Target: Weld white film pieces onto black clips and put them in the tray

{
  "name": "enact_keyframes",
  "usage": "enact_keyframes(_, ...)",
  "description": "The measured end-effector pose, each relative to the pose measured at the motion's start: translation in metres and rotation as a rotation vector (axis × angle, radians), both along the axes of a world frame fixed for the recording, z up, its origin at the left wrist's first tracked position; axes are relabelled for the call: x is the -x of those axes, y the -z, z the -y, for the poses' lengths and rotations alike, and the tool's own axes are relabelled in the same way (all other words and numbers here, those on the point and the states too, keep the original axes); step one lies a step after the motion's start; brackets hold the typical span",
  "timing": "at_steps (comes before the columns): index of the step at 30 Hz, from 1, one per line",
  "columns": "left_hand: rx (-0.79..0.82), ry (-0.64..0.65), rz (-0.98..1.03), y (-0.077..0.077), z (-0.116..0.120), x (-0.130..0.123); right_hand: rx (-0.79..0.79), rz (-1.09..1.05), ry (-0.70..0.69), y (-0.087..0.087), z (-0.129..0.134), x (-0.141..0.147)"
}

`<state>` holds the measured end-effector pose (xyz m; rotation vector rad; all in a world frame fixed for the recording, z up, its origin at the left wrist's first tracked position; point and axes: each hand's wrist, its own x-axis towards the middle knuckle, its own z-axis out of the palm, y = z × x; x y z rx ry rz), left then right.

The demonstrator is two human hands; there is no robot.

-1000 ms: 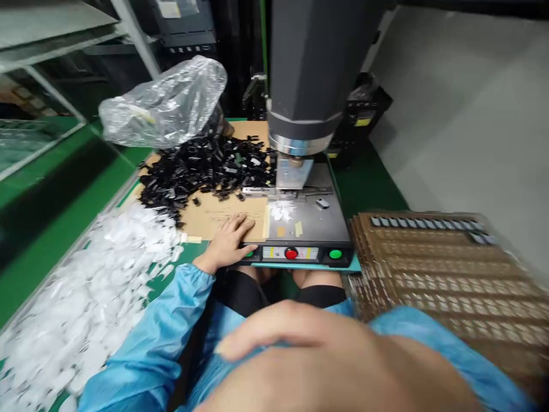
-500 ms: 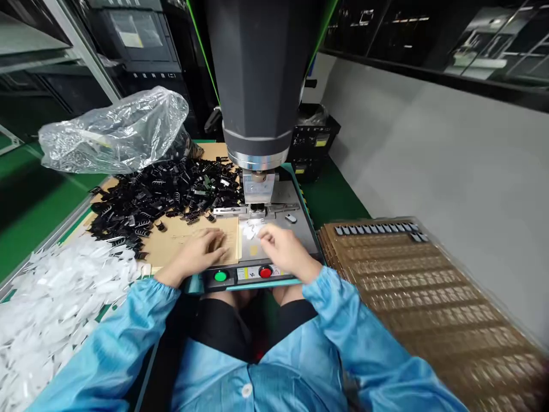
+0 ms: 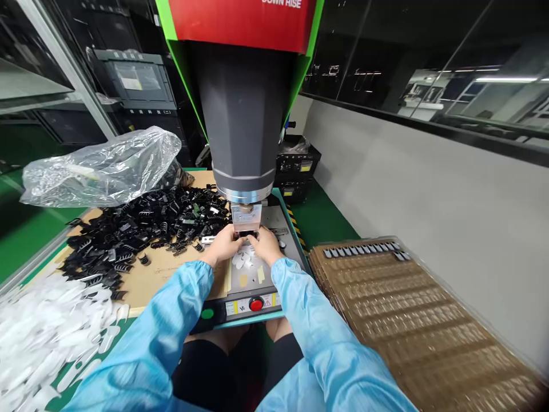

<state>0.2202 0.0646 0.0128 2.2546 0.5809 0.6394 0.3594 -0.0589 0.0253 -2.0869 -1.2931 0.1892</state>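
Faces a press filling the top middle of the frame, dark grey below a red cover edged in green. Stretches both arms, in blue sleeves, to the center of the frame. Bends the fingers of left hand and right hand, with thumbs turned inward, at either side of a black part directly below the horn. Cannot tell a grip from a mere touch, with fingertips partly hidden there.

Works over a steel plate, scattered just in front of the fingers with white slips and bits of yellow tape. Has a red button and a green button along the near edge, at bottom center.

Has cardboard left of center, bearing a heap of black clips, with a clear bag behind at middle left. Has white pieces piled at lower left, on green. Has brown trays stacked at lower right, with grey parts lined along the far edge.

Looks past all this to a green floor and pale wall at right, dark windows at upper right, black crates near top center, and a grey bin and metal post at upper left.
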Motion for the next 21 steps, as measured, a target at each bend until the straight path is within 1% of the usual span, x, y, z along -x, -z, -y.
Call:
enact_keyframes(3, 0.083, -0.02, 0.046, -0.004, 0.002, 0.003, -0.03, -0.03, 0.03, 0.001, 0.0, -0.001)
enact_keyframes(4, 0.134, -0.025, 0.073, -0.005, 0.005, 0.005, -0.057, -0.054, 0.045, 0.001, 0.001, 0.0)
enact_keyframes(6, 0.297, -0.057, 0.141, -0.003, 0.018, 0.015, -0.137, -0.139, 0.07, 0.005, 0.007, 0.005)
enact_keyframes(8, 0.497, -0.097, 0.236, 0.001, 0.039, 0.031, -0.241, -0.27, 0.085, 0.011, 0.02, 0.014)
enact_keyframes(10, 0.666, -0.127, 0.331, 0.007, 0.066, 0.053, -0.348, -0.432, 0.082, 0.018, 0.038, 0.031)
enact_keyframes(13, 0.832, -0.115, 0.39, 0.014, 0.113, 0.085, -0.467, -0.664, 0.013, 0.03, 0.072, 0.068)
enact_keyframes(15, 0.895, -0.113, 0.424, 0.017, 0.141, 0.099, -0.494, -0.767, -0.048, 0.035, 0.096, 0.094)
enact_keyframes(17, 0.922, -0.129, 0.461, 0.021, 0.161, 0.107, -0.496, -0.816, -0.072, 0.038, 0.116, 0.115)
enact_keyframes(19, 0.942, -0.127, 0.463, 0.025, 0.173, 0.11, -0.497, -0.827, -0.048, 0.042, 0.131, 0.127)
enact_keyframes(21, 0.969, -0.096, 0.445, 0.028, 0.18, 0.111, -0.493, -0.822, -0.017, 0.046, 0.142, 0.132)
